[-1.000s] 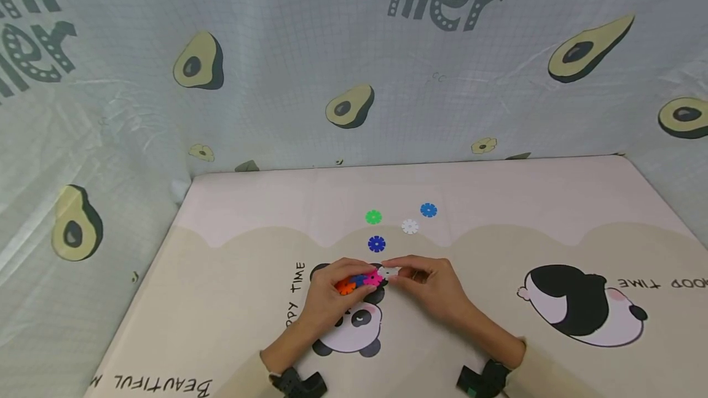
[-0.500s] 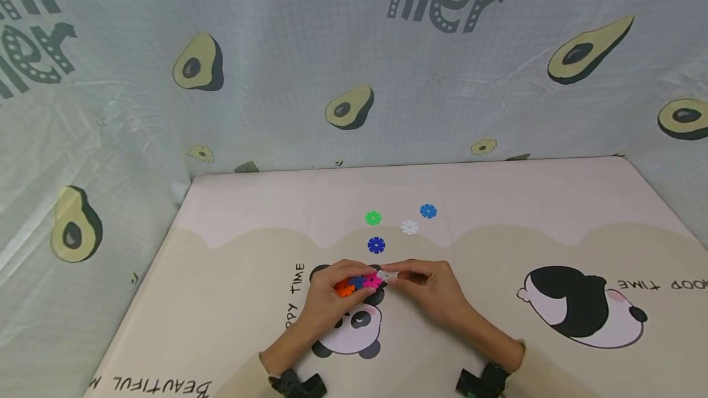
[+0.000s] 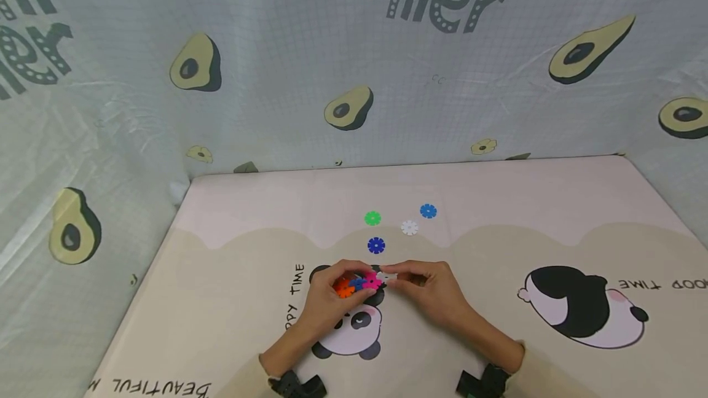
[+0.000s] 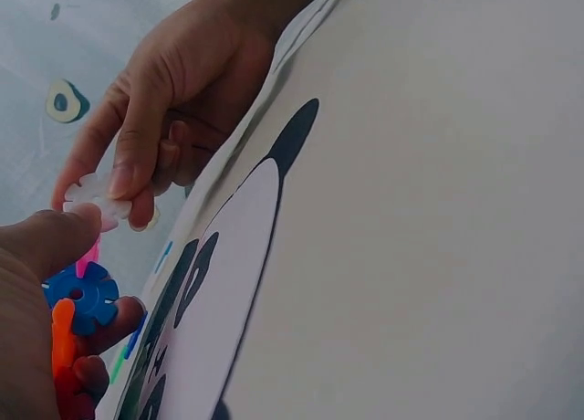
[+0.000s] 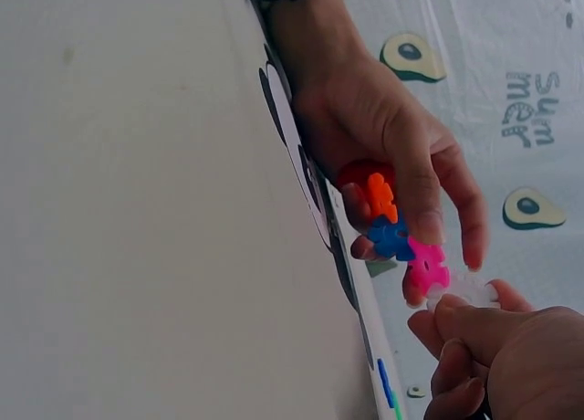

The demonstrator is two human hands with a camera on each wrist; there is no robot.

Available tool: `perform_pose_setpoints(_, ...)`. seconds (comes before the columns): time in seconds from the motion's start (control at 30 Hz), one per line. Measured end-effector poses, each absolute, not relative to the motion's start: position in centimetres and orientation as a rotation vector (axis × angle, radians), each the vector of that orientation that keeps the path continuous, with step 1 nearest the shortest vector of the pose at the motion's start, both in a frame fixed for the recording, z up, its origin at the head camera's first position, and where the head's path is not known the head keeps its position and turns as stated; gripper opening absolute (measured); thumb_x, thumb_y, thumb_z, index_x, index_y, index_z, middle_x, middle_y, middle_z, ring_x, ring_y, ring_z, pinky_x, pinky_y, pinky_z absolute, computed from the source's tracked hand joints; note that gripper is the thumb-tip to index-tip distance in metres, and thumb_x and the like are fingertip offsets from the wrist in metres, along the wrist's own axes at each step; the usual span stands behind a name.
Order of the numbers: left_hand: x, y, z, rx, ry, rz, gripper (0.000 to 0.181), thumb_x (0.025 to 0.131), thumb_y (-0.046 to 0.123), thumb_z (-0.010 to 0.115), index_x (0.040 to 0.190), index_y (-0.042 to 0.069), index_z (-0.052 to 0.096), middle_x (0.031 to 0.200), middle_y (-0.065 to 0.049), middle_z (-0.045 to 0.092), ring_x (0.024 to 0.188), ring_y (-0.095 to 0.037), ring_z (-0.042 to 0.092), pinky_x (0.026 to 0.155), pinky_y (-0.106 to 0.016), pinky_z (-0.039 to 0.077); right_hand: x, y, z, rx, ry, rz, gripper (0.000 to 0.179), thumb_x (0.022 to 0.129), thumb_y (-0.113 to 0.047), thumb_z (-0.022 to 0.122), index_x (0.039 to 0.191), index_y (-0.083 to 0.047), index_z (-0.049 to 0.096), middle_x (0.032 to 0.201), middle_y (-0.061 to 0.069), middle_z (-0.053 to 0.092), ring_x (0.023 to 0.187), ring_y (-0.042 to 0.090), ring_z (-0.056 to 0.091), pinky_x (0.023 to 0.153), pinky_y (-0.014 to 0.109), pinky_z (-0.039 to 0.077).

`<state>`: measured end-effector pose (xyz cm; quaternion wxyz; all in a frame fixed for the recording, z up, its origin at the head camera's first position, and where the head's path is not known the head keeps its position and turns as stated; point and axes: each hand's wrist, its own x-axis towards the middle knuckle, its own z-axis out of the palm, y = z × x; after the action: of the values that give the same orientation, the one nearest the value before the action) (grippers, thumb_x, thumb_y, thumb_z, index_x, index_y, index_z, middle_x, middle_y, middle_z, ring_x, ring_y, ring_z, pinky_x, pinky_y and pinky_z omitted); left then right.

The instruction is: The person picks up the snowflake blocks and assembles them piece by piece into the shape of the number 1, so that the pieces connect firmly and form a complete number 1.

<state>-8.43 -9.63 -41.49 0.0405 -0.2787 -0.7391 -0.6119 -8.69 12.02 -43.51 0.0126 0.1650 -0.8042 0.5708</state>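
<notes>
Near the middle of the table, my left hand grips a short chain of slotted plastic snowflake discs between thumb and fingers. A red disc lies deepest in the palm, followed by an orange disc, a blue disc and a pink disc. My right hand pinches a white disc between thumb and index finger, right at the free edge of the pink one. In the left wrist view, the left thumb tip overlaps the white disc. The left fingers partly hide the red and orange discs.
Beyond the hands, a dark blue disc, a green disc, a white snowflake disc and a lighter blue disc lie flat on the printed tablecloth. An avocado-patterned curtain stands behind the table.
Both hands stay nearly in place. The white disc has tilted in the right fingertips and shows less of its face in the head view. The loose discs have not moved.
</notes>
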Motion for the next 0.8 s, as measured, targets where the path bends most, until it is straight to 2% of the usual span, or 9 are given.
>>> perform_pose_setpoints(0.23,-8.44,-9.64,-41.86,-0.841,-2.255,-1.891,0.035,0.075,-0.009,0.076,0.105,-0.002,0.061,0.096,-0.017,0.067,0.083,-0.029,0.061,0.076,-0.03,0.05,-8.74,12.11,-43.53,0.557,-2.483,1.8,0.021,0.083,-0.015,0.075,0.103,-0.023,0.076,0.083,0.0,0.071,0.059,0.011,0.055,0.051,0.024,0.046)
perform_pose_setpoints(0.5,-8.31,-9.68,-41.82,-0.8,-2.269,-1.941,0.036,0.075,-0.008,0.076,0.106,-0.002,0.059,0.097,-0.017,0.067,0.082,-0.032,0.061,0.077,-0.027,0.048,-8.65,12.01,-43.55,0.586,-2.457,1.807,0.023,0.083,-0.013,0.075,0.104,-0.023,0.076,0.088,-0.011,0.071,0.062,0.012,0.056,0.052,0.025,0.048)
perform_pose_setpoints(0.8,-8.23,-9.68,-41.83,-0.804,-2.283,-1.935,0.037,0.075,-0.007,0.077,0.107,-0.001,0.06,0.098,-0.016,0.067,0.081,-0.029,0.06,0.072,-0.026,0.049,-8.54,11.89,-43.78,0.557,-2.466,1.839,0.022,0.082,-0.016,0.075,0.103,-0.023,0.076,0.093,-0.01,0.072,0.067,0.014,0.06,0.055,0.025,0.05)
